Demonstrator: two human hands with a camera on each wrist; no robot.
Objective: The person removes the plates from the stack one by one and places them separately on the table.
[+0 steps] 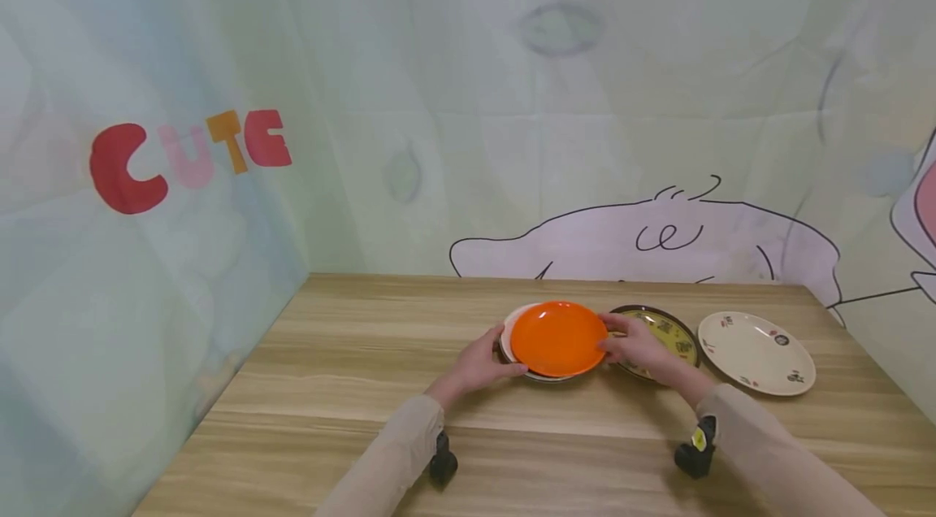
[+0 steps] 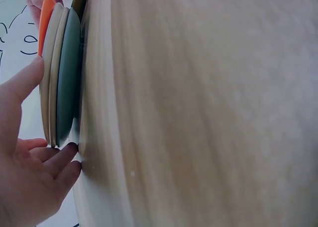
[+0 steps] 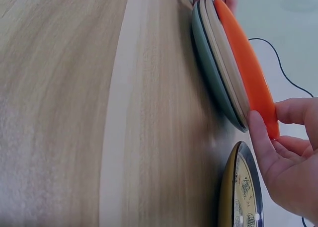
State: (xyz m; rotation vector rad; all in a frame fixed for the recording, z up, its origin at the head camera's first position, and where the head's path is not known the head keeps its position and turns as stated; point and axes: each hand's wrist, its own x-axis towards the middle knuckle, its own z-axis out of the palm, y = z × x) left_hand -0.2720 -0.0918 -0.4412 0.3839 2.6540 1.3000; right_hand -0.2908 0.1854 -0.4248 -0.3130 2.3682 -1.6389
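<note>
An orange plate [image 1: 559, 340] sits over a stack of plates, tilted up a little at its right side. Beneath it are pale plates [image 2: 51, 88] and, lowest, a green-blue plate [image 2: 68, 78]. My right hand [image 1: 642, 350] pinches the orange plate's right rim; the right wrist view shows thumb and fingers on either face of it. At the stack's left edge, my left hand [image 1: 478, 362] rests with spread fingers and its thumb against the rim. In the left wrist view, its other fingers [image 2: 64, 160] lie beside the lower edges of the stack.
Just right of the stack lies a yellow patterned plate [image 1: 669, 336] with a dark rim, partly behind my right hand. Farther right is a cream plate [image 1: 756, 354] with small prints. The wooden table [image 1: 351, 371] meets a printed cloth backdrop [image 1: 409, 192] at its back and left.
</note>
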